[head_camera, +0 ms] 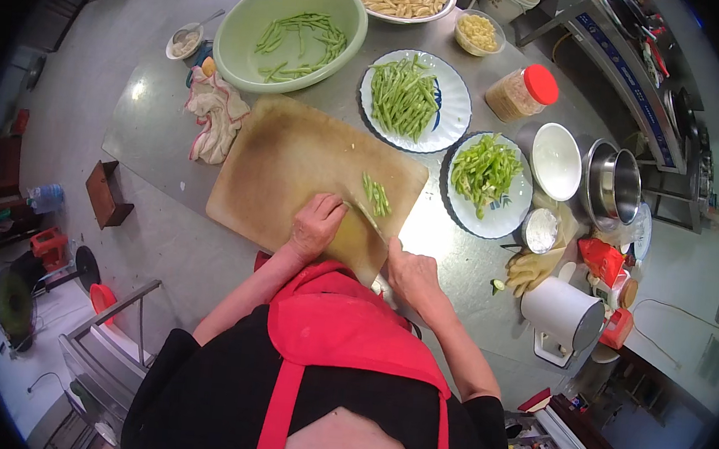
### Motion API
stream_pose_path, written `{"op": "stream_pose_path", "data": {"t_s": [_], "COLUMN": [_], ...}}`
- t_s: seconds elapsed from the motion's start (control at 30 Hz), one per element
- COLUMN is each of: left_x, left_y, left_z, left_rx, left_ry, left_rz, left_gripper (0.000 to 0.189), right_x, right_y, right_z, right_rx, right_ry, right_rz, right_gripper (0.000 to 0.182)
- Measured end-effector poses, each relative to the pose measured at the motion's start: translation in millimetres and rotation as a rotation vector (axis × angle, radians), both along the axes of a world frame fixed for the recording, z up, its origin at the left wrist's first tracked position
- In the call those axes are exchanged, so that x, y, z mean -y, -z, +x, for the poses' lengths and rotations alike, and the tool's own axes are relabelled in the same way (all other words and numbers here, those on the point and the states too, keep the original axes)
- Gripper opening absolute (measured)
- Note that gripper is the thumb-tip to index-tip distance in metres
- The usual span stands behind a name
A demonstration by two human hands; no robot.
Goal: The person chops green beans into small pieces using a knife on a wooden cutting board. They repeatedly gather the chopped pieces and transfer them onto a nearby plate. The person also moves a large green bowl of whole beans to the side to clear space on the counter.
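My right hand (412,273) grips a kitchen knife (366,217), its blade lying over a cutting board (289,155). Close to the blade's tip, my left hand (318,224) rests on the board with bent fingers; whether something lies beneath them cannot be seen. Right of the blade is a small pile of cut green beans (376,195). Beyond the board, a green plastic basin (228,43) holds whole-looking green beans (273,34). A fluted white plate (458,102) carries sliced beans (401,98), and another plate (516,208) carries sliced green peppers (485,171).
A crumpled cloth (216,115) touches the board's left side. To the right stand a red-lidded jar (522,93), a white bowl (556,162), steel bowls (622,185), rubber gloves (530,269) and a white pitcher (558,313). A bowl of chopped yellowish food (479,32) stands at the back.
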State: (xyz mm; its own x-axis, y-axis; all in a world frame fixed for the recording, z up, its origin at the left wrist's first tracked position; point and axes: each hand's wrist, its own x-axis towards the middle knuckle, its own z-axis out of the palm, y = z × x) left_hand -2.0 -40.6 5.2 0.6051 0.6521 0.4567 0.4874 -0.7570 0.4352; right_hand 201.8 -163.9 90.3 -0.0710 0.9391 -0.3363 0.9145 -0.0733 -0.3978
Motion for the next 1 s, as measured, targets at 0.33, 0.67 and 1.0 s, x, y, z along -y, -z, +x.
{"op": "stream_pose_path", "data": {"t_s": [0.33, 0.67, 1.0], "left_x": [-3.7, 0.0, -0.4], "left_y": [-2.8, 2.9, -0.4], "left_z": [2.3, -2.7, -1.9], "left_rx": [-0.025, 0.002, -0.01], "left_ry": [0.023, 0.024, 0.024], "left_rz": [-0.003, -0.007, 0.023], "left_gripper": [0.019, 0.023, 0.025], "right_x": [-23.1, -10.6, -2.6], "right_y": [23.5, -3.7, -32.7], "right_z": [-14.6, 3.7, -1.8], "right_rx": [-0.004, -0.029, 0.026], "right_ry": [0.022, -0.051, -0.141], "right_rz": [0.149, 0.097, 0.013], "right_gripper": [0.019, 0.016, 0.024]}}
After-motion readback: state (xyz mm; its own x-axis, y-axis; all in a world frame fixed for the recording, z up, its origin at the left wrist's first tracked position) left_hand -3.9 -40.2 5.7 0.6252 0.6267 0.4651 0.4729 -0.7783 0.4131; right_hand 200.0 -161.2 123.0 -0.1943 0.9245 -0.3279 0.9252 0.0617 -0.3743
